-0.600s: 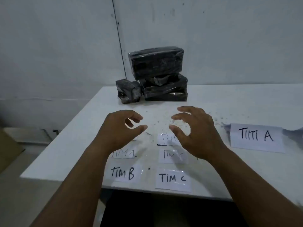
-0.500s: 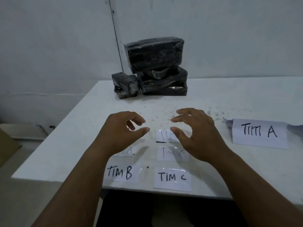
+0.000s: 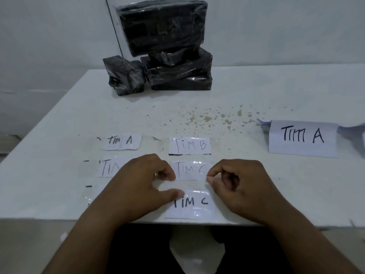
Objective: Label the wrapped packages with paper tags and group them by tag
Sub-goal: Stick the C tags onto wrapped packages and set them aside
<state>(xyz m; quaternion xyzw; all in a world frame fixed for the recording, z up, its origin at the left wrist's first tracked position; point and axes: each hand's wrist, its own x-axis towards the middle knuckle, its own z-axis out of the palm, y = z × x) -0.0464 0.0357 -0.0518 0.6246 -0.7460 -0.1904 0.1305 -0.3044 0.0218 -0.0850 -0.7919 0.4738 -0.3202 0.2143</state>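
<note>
Several black plastic-wrapped packages (image 3: 162,26) are stacked at the table's far edge, with a small one (image 3: 124,78) beside them on the left. Small taped paper tags lie in front of me: TIM A (image 3: 121,142), TIM B (image 3: 189,146), a middle TIM C tag (image 3: 187,170) and a near TIM C tag (image 3: 192,204). My right hand (image 3: 241,186) pinches the right edge of the middle TIM C tag between thumb and forefinger. My left hand (image 3: 142,186) has curled fingers at that tag's left edge, and its thumb reaches the near TIM C tag. It covers part of another tag (image 3: 107,168).
A large TIM A sign (image 3: 302,138) lies on the white table (image 3: 256,91) at the right. Brown specks dot the table's middle. The wall stands close behind the packages. The table's near edge runs just under my wrists.
My view has moved closer and tilted down. Both hands have dropped from hovering spread above the tags to the middle TIM C tag, and their fingers have curled in.
</note>
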